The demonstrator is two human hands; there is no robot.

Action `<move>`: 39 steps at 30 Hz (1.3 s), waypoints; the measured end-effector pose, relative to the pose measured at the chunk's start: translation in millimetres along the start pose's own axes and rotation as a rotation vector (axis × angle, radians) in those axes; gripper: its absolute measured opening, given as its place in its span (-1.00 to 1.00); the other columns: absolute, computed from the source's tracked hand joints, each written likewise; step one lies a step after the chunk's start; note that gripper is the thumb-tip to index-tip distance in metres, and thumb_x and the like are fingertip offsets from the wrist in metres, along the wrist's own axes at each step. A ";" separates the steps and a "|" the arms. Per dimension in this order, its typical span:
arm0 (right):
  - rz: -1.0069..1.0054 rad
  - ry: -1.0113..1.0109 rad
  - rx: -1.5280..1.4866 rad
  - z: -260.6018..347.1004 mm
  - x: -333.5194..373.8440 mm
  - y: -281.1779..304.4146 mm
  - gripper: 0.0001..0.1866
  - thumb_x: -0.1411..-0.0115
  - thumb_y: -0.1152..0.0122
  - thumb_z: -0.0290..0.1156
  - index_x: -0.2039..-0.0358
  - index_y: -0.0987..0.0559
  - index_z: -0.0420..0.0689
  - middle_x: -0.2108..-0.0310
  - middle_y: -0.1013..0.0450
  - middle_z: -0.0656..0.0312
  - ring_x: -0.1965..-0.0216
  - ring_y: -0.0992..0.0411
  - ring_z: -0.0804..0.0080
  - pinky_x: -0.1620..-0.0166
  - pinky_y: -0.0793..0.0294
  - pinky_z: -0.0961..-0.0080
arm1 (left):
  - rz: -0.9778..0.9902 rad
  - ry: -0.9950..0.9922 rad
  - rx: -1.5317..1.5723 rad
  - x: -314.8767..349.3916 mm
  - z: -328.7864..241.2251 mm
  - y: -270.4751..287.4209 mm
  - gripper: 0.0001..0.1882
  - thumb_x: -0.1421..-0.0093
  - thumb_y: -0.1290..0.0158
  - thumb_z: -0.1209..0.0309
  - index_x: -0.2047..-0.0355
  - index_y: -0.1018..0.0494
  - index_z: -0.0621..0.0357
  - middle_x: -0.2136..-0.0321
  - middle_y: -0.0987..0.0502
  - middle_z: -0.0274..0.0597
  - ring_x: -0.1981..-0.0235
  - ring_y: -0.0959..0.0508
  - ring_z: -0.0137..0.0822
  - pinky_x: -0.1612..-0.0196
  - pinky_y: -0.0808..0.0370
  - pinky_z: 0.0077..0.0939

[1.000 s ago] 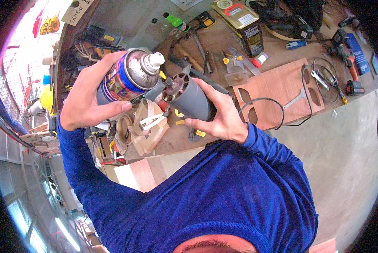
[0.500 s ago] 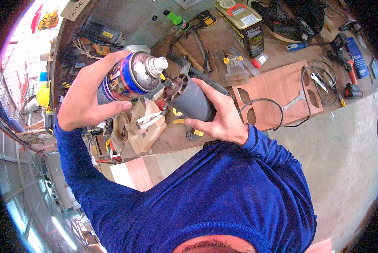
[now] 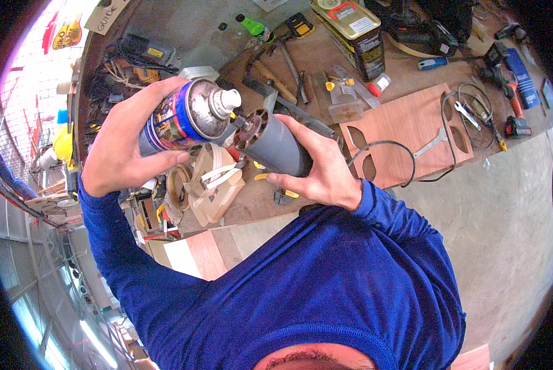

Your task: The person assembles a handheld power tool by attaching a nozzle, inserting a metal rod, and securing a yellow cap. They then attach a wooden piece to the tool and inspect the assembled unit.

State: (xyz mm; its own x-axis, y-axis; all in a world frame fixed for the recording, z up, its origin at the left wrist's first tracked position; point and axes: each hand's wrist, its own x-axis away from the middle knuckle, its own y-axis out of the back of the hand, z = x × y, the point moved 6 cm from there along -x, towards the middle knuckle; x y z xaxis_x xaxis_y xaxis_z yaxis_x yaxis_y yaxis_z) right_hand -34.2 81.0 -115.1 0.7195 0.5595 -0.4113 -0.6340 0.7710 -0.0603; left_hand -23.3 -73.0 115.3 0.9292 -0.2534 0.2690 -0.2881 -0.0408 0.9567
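My left hand (image 3: 119, 142) is wrapped round a spray can (image 3: 171, 120) with a colourful label, a blue rim and a white nozzle. The can tilts so that its nozzle points right, toward a dark grey cylindrical motor body (image 3: 276, 148). That body shows a vented, slotted end with a short shaft in the middle. My right hand (image 3: 325, 163) grips it, thumb below and fingers over the top. A small gap seems to lie between nozzle and slotted end. Both things are held up over the workbench (image 3: 258, 206).
A plywood panel (image 3: 399, 132) with cut-outs carries a spanner (image 3: 433, 142) and a black cable. Behind stand a metal tin (image 3: 350, 43), a green bottle (image 3: 255, 28) and hammers (image 3: 292, 71). Pale wooden pieces (image 3: 211, 194) lie below the can. A cordless tool (image 3: 513, 102) is at right.
Both hands have shifted very slightly left with the spray can and the motor body. My grip on each looks the same.
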 end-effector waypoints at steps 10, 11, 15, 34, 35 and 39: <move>-0.011 0.020 0.034 -0.6 -0.8 0.6 -0.02 0.05 -0.57 -0.21 -0.35 -0.32 -0.24 -0.04 -0.54 -0.14 -0.06 -0.57 -0.02 -0.13 -0.52 0.22 | -0.012 0.013 0.010 2.2 0.9 -0.4 -0.11 0.13 -0.38 0.26 -0.24 -0.35 0.30 -0.05 -0.55 0.17 -0.07 -0.60 0.09 -0.19 -0.46 -0.21; -0.014 0.026 0.035 -0.3 -0.8 0.6 -0.02 0.05 -0.57 -0.21 -0.35 -0.32 -0.25 -0.04 -0.54 -0.15 -0.05 -0.57 -0.02 -0.13 -0.52 0.22 | -0.012 0.002 0.003 2.5 0.3 -0.7 -0.11 0.13 -0.38 0.26 -0.24 -0.35 0.30 -0.04 -0.55 0.17 -0.07 -0.60 0.09 -0.19 -0.46 -0.21; -0.014 0.032 0.039 0.0 -0.9 0.5 -0.02 0.06 -0.57 -0.21 -0.35 -0.32 -0.25 -0.04 -0.54 -0.15 -0.05 -0.58 -0.02 -0.12 -0.52 0.22 | -0.022 -0.003 0.004 3.3 0.0 -1.4 -0.12 0.13 -0.38 0.27 -0.23 -0.36 0.30 -0.04 -0.55 0.16 -0.07 -0.59 0.09 -0.19 -0.46 -0.21; 0.005 0.018 0.071 1.9 -2.4 -0.2 -0.02 0.06 -0.57 -0.21 -0.34 -0.33 -0.27 -0.05 -0.53 -0.17 -0.06 -0.57 -0.05 -0.11 -0.53 0.22 | -0.048 0.017 -0.019 3.9 -5.1 0.4 -0.14 0.15 -0.39 0.31 -0.21 -0.38 0.27 0.00 -0.57 0.15 -0.03 -0.60 0.11 -0.17 -0.47 -0.20; -0.004 0.031 0.073 2.5 -2.8 0.0 -0.02 0.07 -0.57 -0.21 -0.34 -0.33 -0.27 -0.05 -0.53 -0.17 -0.06 -0.57 -0.05 -0.11 -0.53 0.22 | -0.048 0.019 -0.025 4.0 -5.5 0.1 -0.14 0.15 -0.39 0.31 -0.21 -0.39 0.26 0.00 -0.57 0.15 -0.03 -0.60 0.11 -0.16 -0.47 -0.19; -0.015 0.051 0.076 2.4 -3.9 0.8 -0.02 0.07 -0.57 -0.21 -0.34 -0.33 -0.27 -0.05 -0.53 -0.18 -0.05 -0.57 -0.06 -0.11 -0.53 0.21 | -0.051 -0.001 -0.062 3.3 -7.7 1.3 -0.15 0.16 -0.38 0.29 -0.20 -0.39 0.25 0.02 -0.58 0.14 -0.02 -0.60 0.12 -0.15 -0.47 -0.18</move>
State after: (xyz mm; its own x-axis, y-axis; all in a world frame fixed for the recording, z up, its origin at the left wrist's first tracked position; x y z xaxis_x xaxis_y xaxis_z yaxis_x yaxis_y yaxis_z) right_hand -36.9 80.2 -111.3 0.7125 0.5330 -0.4564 -0.5983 0.8013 0.0018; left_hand -18.8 -66.4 118.2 0.9421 -0.2538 0.2193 -0.2251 0.0060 0.9743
